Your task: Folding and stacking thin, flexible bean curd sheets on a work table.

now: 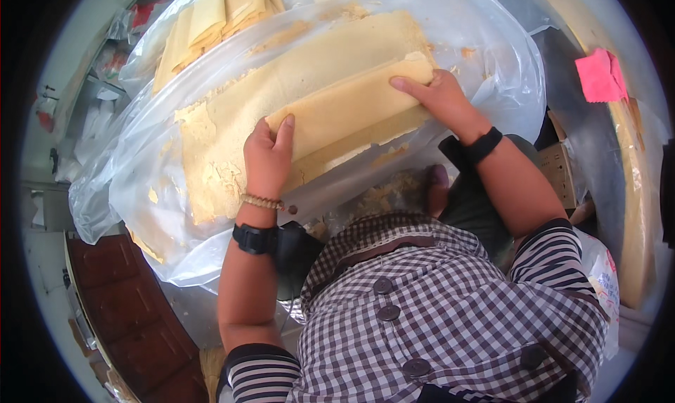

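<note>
The sheet point(295, 79), thin and yellowish, lies just above the picture's centre toward twelve o'clock, slanting from eight up to one, with a folded strip point(344, 111) along its near side. The left hand point(268, 153), at ten o'clock, grips one end of the strip, thumb on top and fingers tucked round it; the right hand point(443, 104), between one and two, holds the other end the same way. Folding looks partly done: the near side is doubled into a band, while the wide far part lies flat and, by its look, is unfolded. A pile point(218, 16) of folded yellow pieces at eleven o'clock suggests others are finished. Clear plastic point(492, 51) spreads beneath the sheet and pile, its skirts reaching toward nine and two. Further out, a pink cloth point(601, 76) hangs at two and a brown cabinet point(133, 311) stands at eight. Most fingertips are hidden behind the strip, and how many layers it has cannot be told. The pile is cut off at the top edge, whatever carries the plastic is hard to make out, and the outer corners are black.
</note>
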The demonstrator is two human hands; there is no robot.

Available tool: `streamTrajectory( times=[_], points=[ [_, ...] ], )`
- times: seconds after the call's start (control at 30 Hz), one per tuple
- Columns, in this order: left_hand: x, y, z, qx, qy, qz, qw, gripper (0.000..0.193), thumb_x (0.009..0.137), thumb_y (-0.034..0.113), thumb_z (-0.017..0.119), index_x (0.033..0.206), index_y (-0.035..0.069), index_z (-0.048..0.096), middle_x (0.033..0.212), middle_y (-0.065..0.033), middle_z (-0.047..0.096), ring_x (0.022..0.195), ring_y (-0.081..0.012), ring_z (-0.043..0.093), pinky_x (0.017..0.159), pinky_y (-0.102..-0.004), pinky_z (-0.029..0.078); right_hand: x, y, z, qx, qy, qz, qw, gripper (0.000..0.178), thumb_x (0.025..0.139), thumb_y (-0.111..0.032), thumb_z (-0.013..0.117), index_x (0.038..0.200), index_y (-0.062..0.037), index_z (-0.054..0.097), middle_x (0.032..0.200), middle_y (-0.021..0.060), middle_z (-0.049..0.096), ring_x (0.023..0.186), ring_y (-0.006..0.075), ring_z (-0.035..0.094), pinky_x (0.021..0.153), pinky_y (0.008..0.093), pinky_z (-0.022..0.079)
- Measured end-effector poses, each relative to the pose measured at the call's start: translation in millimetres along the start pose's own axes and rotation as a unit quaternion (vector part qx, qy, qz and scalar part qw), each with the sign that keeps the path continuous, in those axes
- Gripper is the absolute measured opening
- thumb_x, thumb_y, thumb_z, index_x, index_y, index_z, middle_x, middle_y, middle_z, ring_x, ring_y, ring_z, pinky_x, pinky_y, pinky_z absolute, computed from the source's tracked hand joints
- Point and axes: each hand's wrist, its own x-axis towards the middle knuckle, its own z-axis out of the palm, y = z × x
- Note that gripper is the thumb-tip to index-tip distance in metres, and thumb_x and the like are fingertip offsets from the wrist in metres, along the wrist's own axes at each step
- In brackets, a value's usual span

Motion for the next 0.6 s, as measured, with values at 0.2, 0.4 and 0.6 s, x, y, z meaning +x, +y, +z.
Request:
streamTrajectory(
  times=[0.2, 0.4, 0.6],
  points=[
    [-4.2, 37.5, 28.8, 0.297, 0.143, 0.260, 0.908, 0.059, 0.092, 0.037, 0.070, 0.140, 0.007, 0.052, 0.135, -0.0151, 0.058, 0.123, -0.0319, 0.055, 0.101, -0.0453, 0.045, 19.7, -2.3, 13.0, -0.215, 0.057, -0.021, 0.975, 0.052, 0.089, -0.050, 0.067, 0.100, -0.0002, 0.074, 0.097, 0.0200, 0.072, 0.092, 0.0334, 0.069, 0.080, 0.0416, 0.053],
    [-10.0, 58.6, 55.6, 0.269, -0.048, 0.296, 0.915, 0.080, 0.089, 0.060, 0.063, 0.149, 0.011, 0.047, 0.159, -0.0120, 0.039, 0.150, -0.0372, 0.029, 0.121, -0.0533, 0.022, 17.0, -32.6, 17.5, -0.376, 0.095, 0.007, 0.922, 0.055, 0.088, -0.044, 0.071, 0.128, -0.0057, 0.065, 0.108, 0.0168, 0.073, 0.098, 0.0312, 0.070, 0.088, 0.0390, 0.053],
    [-7.9, 44.0, 52.6, 0.284, -0.104, 0.291, 0.907, 0.082, 0.088, 0.062, 0.064, 0.150, 0.010, 0.046, 0.159, -0.0142, 0.038, 0.150, -0.0389, 0.027, 0.120, -0.0561, 0.022, -1.1, -16.4, 50.6, -0.479, -0.033, -0.324, 0.815, 0.054, 0.096, -0.042, 0.058, 0.142, -0.0128, 0.055, 0.155, 0.0079, 0.046, 0.147, 0.0288, 0.036, 0.122, 0.0473, 0.025]
  ],
)
